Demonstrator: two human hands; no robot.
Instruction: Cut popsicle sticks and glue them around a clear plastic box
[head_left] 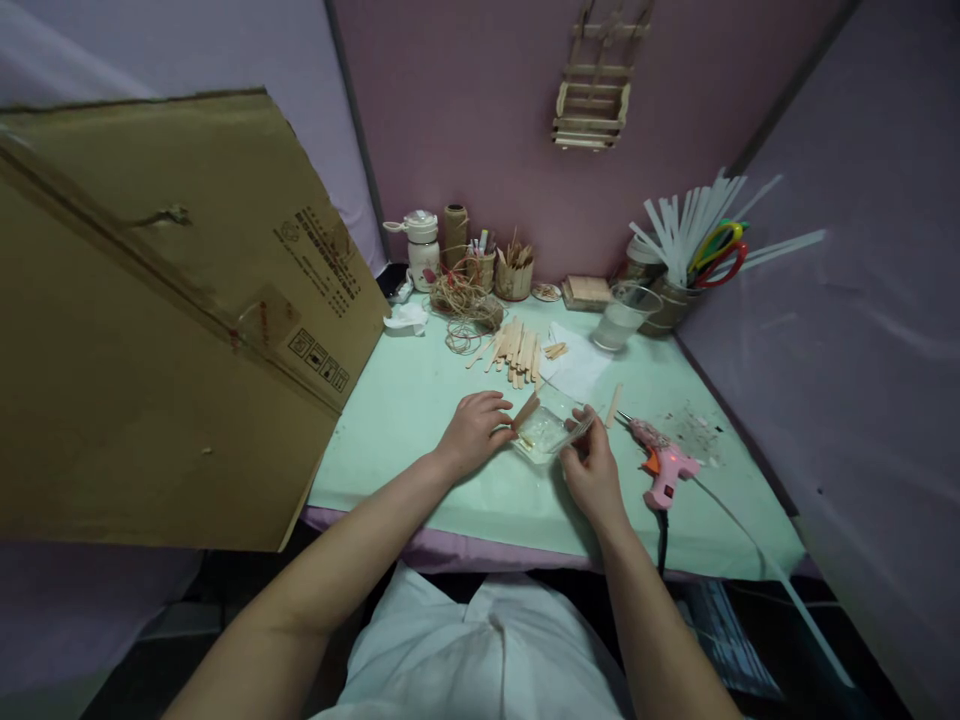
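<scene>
A clear plastic box [551, 432] stands on the green tabletop between my hands, its far wall raised. My right hand [594, 468] is closed on the box's right wall, thumb toward me and fingers over the edge. My left hand [476, 432] is at the box's left side, its fingertips closed at the lower end of a brownish craft stick [527, 409] that lies slanted along that wall. Small pale bits lie in the bottom of the box. Just beyond is a pile of wooden craft sticks [517, 352]. Right of my right hand lies a pink glue gun [664, 465] with its light on.
A big cardboard sheet [187, 330] leans at the left. Along the back are tangled twine [465, 305], a white bottle [421, 250], a stick-filled cup [515, 275] and a clear plastic cup [622, 318]. A holder [671, 305] carries white glue sticks and scissors [724, 255]. A glue-gun cord hangs over the front edge.
</scene>
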